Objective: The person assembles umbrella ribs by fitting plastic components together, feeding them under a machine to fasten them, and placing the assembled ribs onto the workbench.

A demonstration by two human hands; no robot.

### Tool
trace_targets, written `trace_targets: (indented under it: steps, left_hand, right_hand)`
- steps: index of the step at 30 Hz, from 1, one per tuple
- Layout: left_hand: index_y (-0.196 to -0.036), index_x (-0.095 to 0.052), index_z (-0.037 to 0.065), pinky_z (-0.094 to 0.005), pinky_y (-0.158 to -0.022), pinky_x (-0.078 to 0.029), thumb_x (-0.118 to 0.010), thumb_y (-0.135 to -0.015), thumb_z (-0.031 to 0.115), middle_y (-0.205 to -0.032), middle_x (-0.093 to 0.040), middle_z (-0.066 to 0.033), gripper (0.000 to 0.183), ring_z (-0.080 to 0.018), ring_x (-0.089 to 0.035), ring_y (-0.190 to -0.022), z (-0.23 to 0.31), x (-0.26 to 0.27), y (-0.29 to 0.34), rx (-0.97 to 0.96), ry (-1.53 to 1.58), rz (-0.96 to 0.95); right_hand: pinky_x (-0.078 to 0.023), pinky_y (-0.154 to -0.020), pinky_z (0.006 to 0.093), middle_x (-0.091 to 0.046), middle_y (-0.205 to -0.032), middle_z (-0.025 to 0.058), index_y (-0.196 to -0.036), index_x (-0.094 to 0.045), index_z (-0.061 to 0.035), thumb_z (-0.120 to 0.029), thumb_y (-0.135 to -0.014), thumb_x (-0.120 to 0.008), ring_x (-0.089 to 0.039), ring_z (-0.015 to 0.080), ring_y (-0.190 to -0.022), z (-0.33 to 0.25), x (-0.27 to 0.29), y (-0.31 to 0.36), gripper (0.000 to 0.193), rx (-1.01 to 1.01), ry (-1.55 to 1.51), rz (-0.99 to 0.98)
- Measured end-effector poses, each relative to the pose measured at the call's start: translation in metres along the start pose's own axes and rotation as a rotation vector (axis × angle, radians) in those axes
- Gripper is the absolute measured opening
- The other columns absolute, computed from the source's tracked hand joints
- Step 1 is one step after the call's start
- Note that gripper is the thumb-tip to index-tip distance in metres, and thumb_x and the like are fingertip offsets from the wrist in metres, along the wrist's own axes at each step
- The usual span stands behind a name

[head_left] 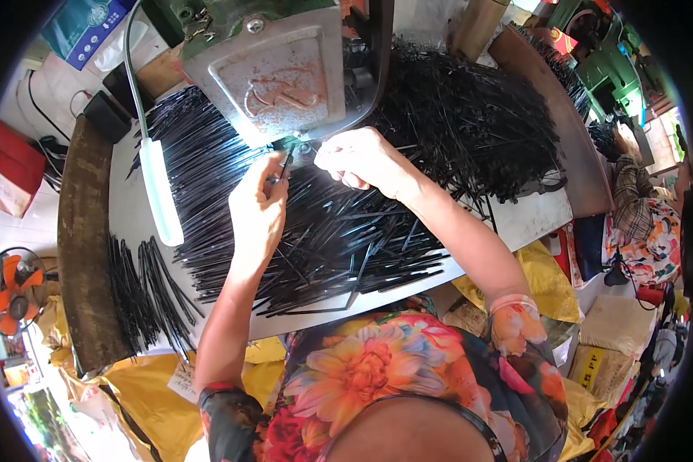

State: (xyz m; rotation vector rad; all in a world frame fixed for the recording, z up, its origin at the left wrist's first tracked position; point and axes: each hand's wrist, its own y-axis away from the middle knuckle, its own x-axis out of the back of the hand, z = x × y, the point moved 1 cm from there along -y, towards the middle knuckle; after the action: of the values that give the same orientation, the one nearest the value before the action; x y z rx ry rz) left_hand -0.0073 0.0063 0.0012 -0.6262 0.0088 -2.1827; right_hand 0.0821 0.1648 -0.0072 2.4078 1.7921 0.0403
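Observation:
My left hand [260,202] is closed, with a thin black rod [287,163] pinched between thumb and fingers, its upper end close under the machine head. To the right of it my right hand [368,163] is curled shut below the machine's edge; whatever its fingers hold is hidden. Above both hands hangs the grey metal machine head [273,85] with a worn cover plate. A small metal working part [306,148] sits between the hands. Many thin black rods [208,169] lie side by side under and left of my hands.
A tangled heap of black rods [470,115] fills the right of the table [531,208]. A white lamp [162,192] on a bent neck stands left. Curved brown boards [92,246] edge the table. An orange fan [14,292] is far left, and a co-worker's plaid sleeve [633,202] far right.

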Motion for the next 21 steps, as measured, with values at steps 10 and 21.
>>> trace_targets:
  steps: [10,21]
  left_hand:
    - [-0.086,-0.060,-0.001,-0.0254,-0.060,-0.043,-0.060,-0.070,0.002,-0.074,-0.058,-0.0089,0.016,-0.0145,-0.053,-0.062,-0.008,-0.010,-0.015,-0.002,-0.108,0.033]
    - [-0.079,-0.057,0.000,-0.0219,-0.055,-0.040,-0.062,-0.068,-0.002,-0.068,-0.054,-0.0033,0.012,-0.0095,-0.048,-0.058,-0.013,-0.014,-0.019,0.035,-0.043,0.061]
  right_hand:
    - [-0.030,-0.040,0.0180,-0.049,-0.055,-0.0003,-0.071,-0.062,-0.0023,-0.015,-0.079,-0.054,-0.042,0.0046,-0.046,-0.005,-0.002,0.001,0.017,0.026,-0.032,0.037]
    - [-0.030,-0.041,0.0171,-0.049,-0.056,-0.0004,-0.075,-0.062,-0.0002,-0.014,-0.077,-0.056,-0.042,0.0044,-0.048,-0.009,-0.003,0.001,0.015,-0.021,-0.051,0.055]
